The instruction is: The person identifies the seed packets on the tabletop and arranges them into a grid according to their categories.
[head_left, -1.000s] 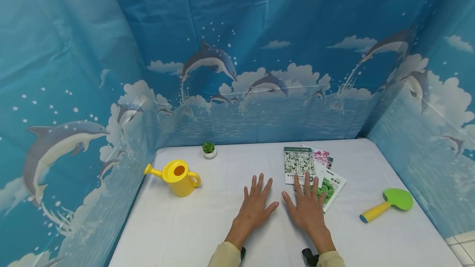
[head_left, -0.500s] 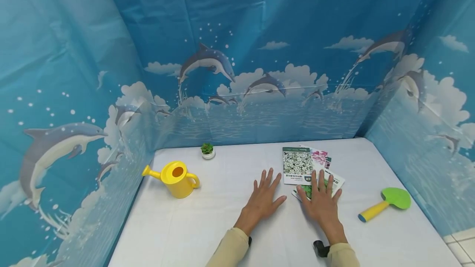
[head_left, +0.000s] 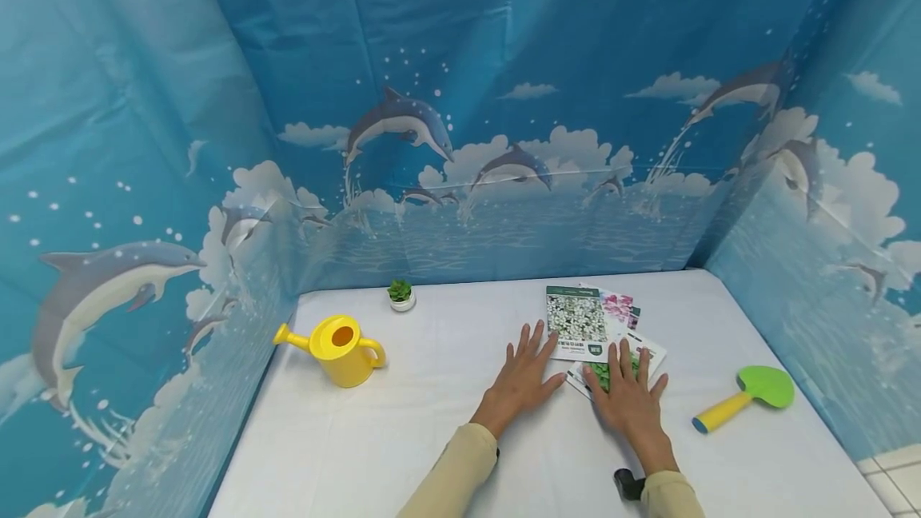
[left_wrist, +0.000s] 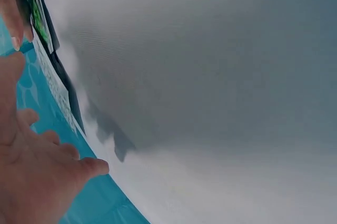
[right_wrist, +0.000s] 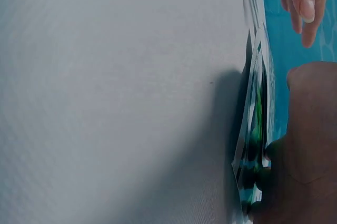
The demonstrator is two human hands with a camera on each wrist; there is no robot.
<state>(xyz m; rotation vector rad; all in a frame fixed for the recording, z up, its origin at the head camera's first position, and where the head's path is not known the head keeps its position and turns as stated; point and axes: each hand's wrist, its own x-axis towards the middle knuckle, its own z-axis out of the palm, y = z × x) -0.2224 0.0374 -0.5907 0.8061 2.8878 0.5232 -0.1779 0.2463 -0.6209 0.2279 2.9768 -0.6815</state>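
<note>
Several seed packets lie overlapping on the white table, in the head view right of the middle. On top is a packet with white flowers; a packet with pink flowers shows behind it. My right hand, fingers spread, rests over a packet with green leaves and covers part of it. To its left, my left hand is stretched out, its fingertips at the lower left edge of the white-flower packet. Whether they touch it, I cannot tell. The left wrist view shows this hand's fingers extended near the packets.
A yellow watering can stands at the left. Behind it is a small potted plant in a white pot. A green toy shovel with a yellow handle lies at the right. Dolphin-print curtains enclose the table.
Both hands have moved to the right, the left one also forward to the white-flower packet. The green-leaf packet has turned and shifted under the right hand. The head view has shifted slightly.
</note>
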